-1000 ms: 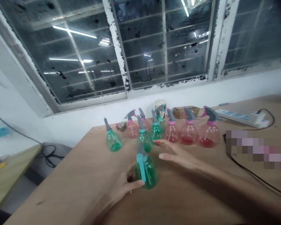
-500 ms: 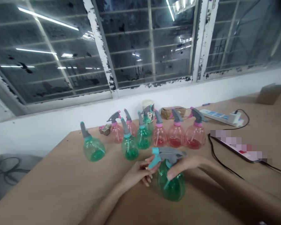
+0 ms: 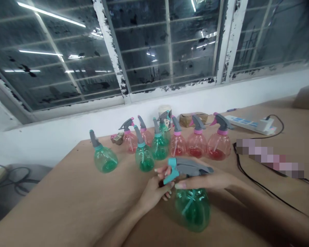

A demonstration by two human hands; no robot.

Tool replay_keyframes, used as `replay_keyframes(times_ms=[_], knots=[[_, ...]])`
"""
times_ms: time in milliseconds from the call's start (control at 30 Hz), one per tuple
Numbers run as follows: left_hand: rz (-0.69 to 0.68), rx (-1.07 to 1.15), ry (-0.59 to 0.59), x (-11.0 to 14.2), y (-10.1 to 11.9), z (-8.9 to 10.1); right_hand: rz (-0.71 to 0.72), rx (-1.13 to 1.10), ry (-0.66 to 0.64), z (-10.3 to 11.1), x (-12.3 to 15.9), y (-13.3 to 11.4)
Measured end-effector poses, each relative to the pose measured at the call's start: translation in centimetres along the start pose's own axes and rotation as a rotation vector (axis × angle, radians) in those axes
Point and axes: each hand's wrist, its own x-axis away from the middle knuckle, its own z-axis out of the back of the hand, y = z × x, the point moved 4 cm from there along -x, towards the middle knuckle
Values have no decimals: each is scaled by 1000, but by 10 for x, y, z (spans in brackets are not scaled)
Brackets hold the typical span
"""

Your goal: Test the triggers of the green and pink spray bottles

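Observation:
My right hand point(image 3: 203, 181) is closed around the neck of a green spray bottle point(image 3: 193, 209), just below its grey and teal spray head. The bottle leans a little, with green liquid low inside. My left hand point(image 3: 157, 190) is at the nozzle side, its fingers curled and bunched close to the teal trigger. A small dark spot shows between those fingers; whether it is an object or a shadow I cannot make out. Behind the hands stand other green spray bottles point(image 3: 144, 159) and a row of pink spray bottles point(image 3: 196, 145). One more green bottle point(image 3: 105, 159) leans at the left.
A white tub point(image 3: 165, 110) and a brown paper packet point(image 3: 193, 118) lie by the wall. To the right are a power strip point(image 3: 249, 124), a blurred-out phone-like device point(image 3: 270, 156) and black cables. The wooden table point(image 3: 67, 202) ends at the left, beyond which cables lie.
My right hand has shifted on the neck, its thumb now lying across toward the trigger. My left fingers have curled in closer by the trigger. The bottle sits slightly lower and farther right in view.

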Motion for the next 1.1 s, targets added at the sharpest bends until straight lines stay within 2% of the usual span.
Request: replay_keyframes(times_ms=[100, 133, 267, 400, 500, 567, 700, 833, 967, 1100], knots=[[12, 36, -9, -1, -2, -3, -30, 30, 247, 11, -3, 17], [18, 42, -5, 0, -2, -3, -23, 50, 287, 14, -6, 20], [33, 30, 66, 2, 0, -2, 79, 75, 303, 21, -25, 21], [19, -40, 228, 7, 4, 5, 165, 158, 380, 24, -35, 25], [-20, -174, 324, 11, 8, 9, 191, 151, 342, 21, -40, 31], [-24, -240, 342, 14, 9, 10, 187, 130, 313, 20, -44, 33], [5, -235, 357, 17, 11, 10, 173, 103, 282, 19, -48, 33], [-72, -227, 401, 19, 21, 12, 153, 115, 265, 20, -48, 35], [-168, -263, 305, 20, 26, 8, 135, 94, 225, 20, -48, 38], [-124, -317, 184, 19, 22, 3, 124, 119, 202, 21, -49, 35]])
